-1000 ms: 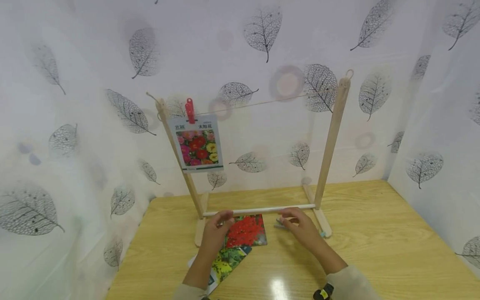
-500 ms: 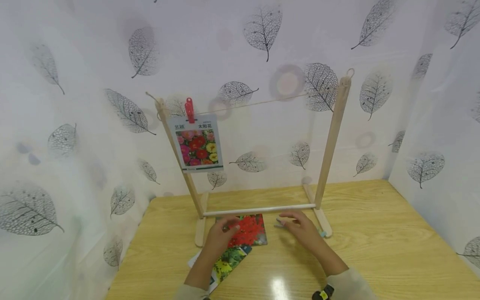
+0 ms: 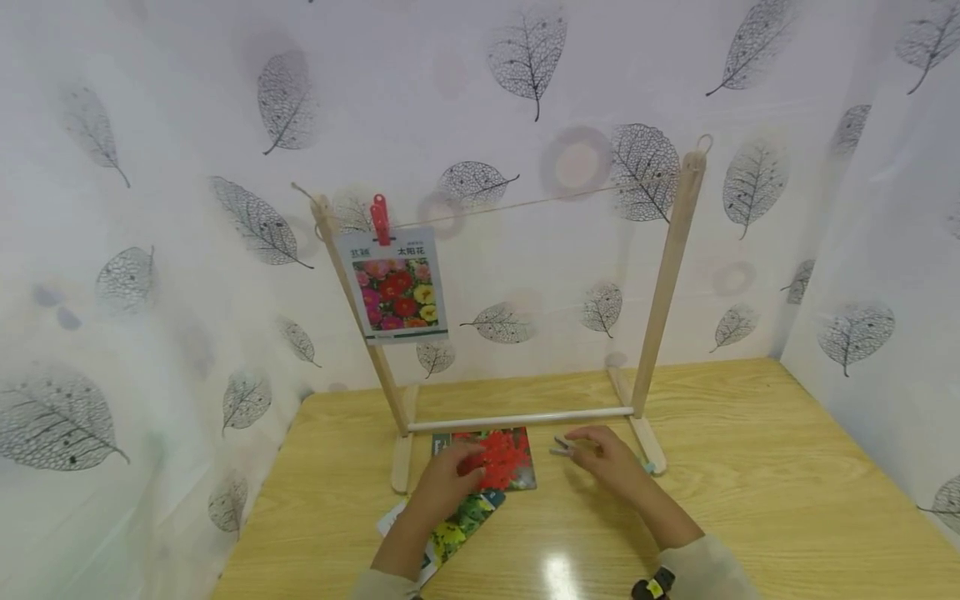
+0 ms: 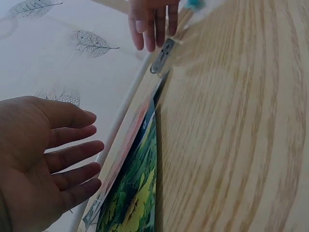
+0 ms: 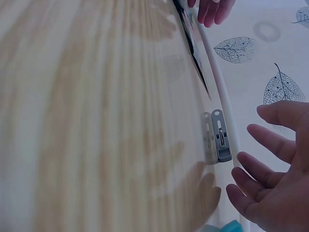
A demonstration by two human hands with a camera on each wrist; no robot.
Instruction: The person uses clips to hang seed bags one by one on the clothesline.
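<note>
Grey clip (image 5: pixel 222 137) beside right grip (image 3: pixel 613 467)

Component Layout

Grey clip (image 3: pixel 561 446): lies on its side on the wooden table (image 3: pixel 750 475). Red-flower packet (image 3: pixel 506 460): lies picture side up, left of the clip. Yellow-flower packet (image 3: pixel 459 532): lies slanted, picture side up, at the red-flower packet's near edge.

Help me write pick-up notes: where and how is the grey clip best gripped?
Probably pinch the grey clip by its spread handles, across their outer faces, the right hand coming from above: the clip lies on edge, outer faces upright, handles pointing toward the red-flower packet.
</note>
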